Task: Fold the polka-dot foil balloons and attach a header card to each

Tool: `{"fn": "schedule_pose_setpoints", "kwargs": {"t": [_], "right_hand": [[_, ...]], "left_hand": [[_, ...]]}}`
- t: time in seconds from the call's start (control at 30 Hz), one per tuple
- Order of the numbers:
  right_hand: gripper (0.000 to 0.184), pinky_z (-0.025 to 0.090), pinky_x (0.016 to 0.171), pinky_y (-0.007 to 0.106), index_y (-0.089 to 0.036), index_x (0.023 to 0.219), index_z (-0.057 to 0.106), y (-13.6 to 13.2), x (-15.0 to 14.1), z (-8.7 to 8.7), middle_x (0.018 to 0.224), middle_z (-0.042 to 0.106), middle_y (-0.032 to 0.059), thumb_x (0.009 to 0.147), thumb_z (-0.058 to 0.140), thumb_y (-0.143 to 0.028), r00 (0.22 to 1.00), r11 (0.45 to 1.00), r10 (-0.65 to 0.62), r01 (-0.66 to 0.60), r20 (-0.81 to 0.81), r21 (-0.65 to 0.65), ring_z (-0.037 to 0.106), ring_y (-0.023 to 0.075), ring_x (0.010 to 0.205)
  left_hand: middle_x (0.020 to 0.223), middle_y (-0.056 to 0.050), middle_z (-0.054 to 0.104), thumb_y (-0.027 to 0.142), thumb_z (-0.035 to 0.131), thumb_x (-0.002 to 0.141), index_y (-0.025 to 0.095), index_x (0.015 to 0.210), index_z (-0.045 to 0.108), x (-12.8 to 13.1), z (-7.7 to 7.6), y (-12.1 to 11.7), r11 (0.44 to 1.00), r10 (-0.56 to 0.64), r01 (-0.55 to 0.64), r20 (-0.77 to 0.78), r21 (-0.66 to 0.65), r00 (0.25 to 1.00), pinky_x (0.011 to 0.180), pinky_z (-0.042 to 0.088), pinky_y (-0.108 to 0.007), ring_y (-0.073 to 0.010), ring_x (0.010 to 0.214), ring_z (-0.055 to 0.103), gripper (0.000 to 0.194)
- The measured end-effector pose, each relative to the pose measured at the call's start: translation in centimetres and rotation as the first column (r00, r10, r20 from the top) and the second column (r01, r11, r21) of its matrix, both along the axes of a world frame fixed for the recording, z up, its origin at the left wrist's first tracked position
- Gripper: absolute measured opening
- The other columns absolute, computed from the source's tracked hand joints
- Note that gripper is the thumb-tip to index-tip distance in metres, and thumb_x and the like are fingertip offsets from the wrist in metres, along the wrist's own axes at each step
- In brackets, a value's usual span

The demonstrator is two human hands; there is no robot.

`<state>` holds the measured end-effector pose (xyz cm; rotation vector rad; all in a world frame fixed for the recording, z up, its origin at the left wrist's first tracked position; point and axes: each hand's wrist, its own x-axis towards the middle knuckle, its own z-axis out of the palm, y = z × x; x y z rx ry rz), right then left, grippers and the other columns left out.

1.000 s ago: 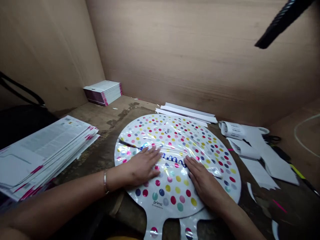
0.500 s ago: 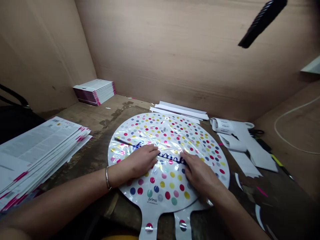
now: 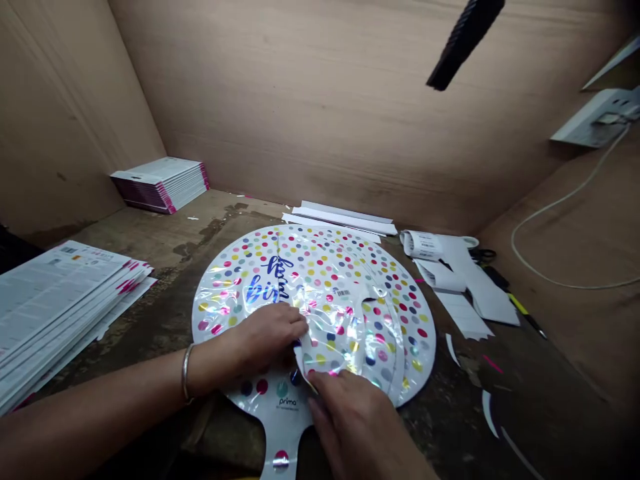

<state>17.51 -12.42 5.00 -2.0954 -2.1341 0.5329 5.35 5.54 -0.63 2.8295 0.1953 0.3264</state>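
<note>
A round foil balloon [image 3: 320, 293] lies flat on the worktop, white with many-coloured dots and blue script lettering. A second dotted foil layer is folded over it, showing a small barcode and a cut-out neck shape. My left hand [image 3: 263, 337] presses on the foil near the fold, with a bangle on its wrist [image 3: 186, 373]. My right hand [image 3: 350, 427] pinches the folded foil edge at the near side, and its fingers hide part of the dots. A foil neck tab [image 3: 283, 453] sticks out towards me below the hands.
A stack of printed sheets [image 3: 65, 307] lies at the left, and a smaller stack [image 3: 160, 183] stands in the far corner. White paper strips [image 3: 340, 219], a label roll [image 3: 423, 245], scissors [image 3: 483, 255] and a pen [image 3: 525, 313] lie beyond. Wooden panels wall the worktop.
The upper foil layer, flat earlier, is now folded over, exposing its barcode and the blue lettering. My right hand has moved nearer me and pinches the edge. The view has swung left.
</note>
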Motion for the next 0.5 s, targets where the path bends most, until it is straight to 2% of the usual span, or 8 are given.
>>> {"fn": "schedule_pose_setpoints", "kwargs": {"t": [0.07,0.13,0.2,0.27,0.37,0.43,0.5], "right_hand": [[0.059,0.047,0.092,0.041,-0.012,0.128,0.050,-0.1,1.0,1.1,0.123,0.060,0.0151,0.071,0.065,-0.020,0.987,0.991,0.128,-0.125,-0.097,0.042,0.054,0.0286,0.114],[0.082,0.037,0.105,0.041,-0.013,0.141,0.035,-0.4,2.9,1.1,0.145,0.037,0.0143,0.066,0.067,-0.018,0.969,0.973,0.225,-0.220,-0.100,0.064,0.033,0.0282,0.133],[0.080,0.033,0.108,0.042,-0.019,0.143,0.031,-0.5,5.0,0.0,0.149,0.029,0.0093,0.069,0.059,-0.011,0.976,0.976,0.212,-0.208,-0.047,0.067,0.025,0.0259,0.137],[0.067,0.033,0.108,0.045,-0.022,0.139,0.039,-0.4,6.8,-1.9,0.145,0.036,0.0071,0.075,0.051,-0.008,0.990,0.984,0.143,-0.143,0.008,0.104,0.029,0.0249,0.135],[0.049,0.036,0.107,0.046,-0.020,0.132,0.050,0.2,8.5,-4.2,0.138,0.047,0.0086,0.083,0.049,-0.013,0.998,0.974,0.049,-0.057,0.043,0.220,0.037,0.0253,0.132],[0.052,0.035,0.107,0.045,-0.019,0.135,0.046,0.9,9.1,-4.6,0.141,0.044,0.0084,0.083,0.052,-0.017,0.998,0.964,0.039,-0.048,0.039,0.261,0.035,0.0250,0.132],[0.056,0.033,0.109,0.045,-0.019,0.137,0.042,1.7,9.5,-4.4,0.143,0.041,0.0082,0.082,0.054,-0.019,0.996,0.967,0.090,-0.092,0.022,0.237,0.032,0.0247,0.134]], "left_hand": [[0.105,-0.006,0.065,0.017,0.055,0.081,0.020,0.104,0.061,-1.2,-0.5,0.3,0.993,0.071,-0.068,0.031,-0.093,0.997,0.089,0.045,-0.031,-0.0208,0.100,0.060,0.023],[0.109,-0.007,0.064,0.020,0.055,0.082,0.019,0.105,0.061,-2.7,-0.9,0.8,0.982,0.121,-0.111,0.053,-0.154,0.991,0.090,0.046,-0.030,-0.0207,0.103,0.059,0.023],[0.112,-0.008,0.064,0.025,0.057,0.082,0.019,0.104,0.061,-4.4,-1.0,1.2,0.976,0.131,-0.116,0.068,-0.186,0.989,0.091,0.045,-0.030,-0.0211,0.107,0.058,0.023],[0.114,-0.008,0.064,0.031,0.059,0.082,0.020,0.104,0.061,-5.8,-1.0,1.2,0.970,0.125,-0.106,0.074,-0.221,0.989,0.094,0.045,-0.031,-0.0216,0.110,0.058,0.025],[0.116,-0.007,0.064,0.034,0.058,0.082,0.021,0.105,0.060,-7.0,-0.7,0.8,0.965,0.104,-0.087,0.056,-0.249,0.993,0.096,0.043,-0.033,-0.0219,0.113,0.057,0.026],[0.115,-0.006,0.065,0.033,0.059,0.081,0.022,0.105,0.060,-7.3,-0.5,0.6,0.959,0.097,-0.083,0.036,-0.271,0.995,0.097,0.043,-0.033,-0.0217,0.114,0.056,0.026],[0.113,-0.005,0.065,0.032,0.058,0.082,0.023,0.104,0.061,-7.5,-0.1,0.5,0.950,0.085,-0.078,0.009,-0.301,0.996,0.097,0.043,-0.033,-0.0213,0.112,0.057,0.024]]}}
